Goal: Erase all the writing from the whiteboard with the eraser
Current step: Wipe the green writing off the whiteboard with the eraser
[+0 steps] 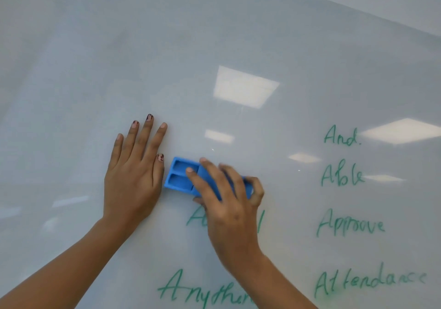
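A blue eraser (181, 177) lies flat against the whiteboard (214, 46), with my right hand (229, 199) gripping its right part. My left hand (133, 170) presses flat on the board just left of the eraser, fingers spread. Green words run down the right side: "And." (341, 135), "Able" (342, 175), "Approve" (350, 224), "Attendance" (367, 281). Below the eraser a word (195, 217) is mostly hidden by my right hand. "Anything" (202, 289) sits at the bottom, partly covered by my right forearm.
The board's top edge (358, 10) slants across the upper right, with wall above it. Ceiling lights reflect off the board (245, 85). The upper and left parts of the board carry no writing.
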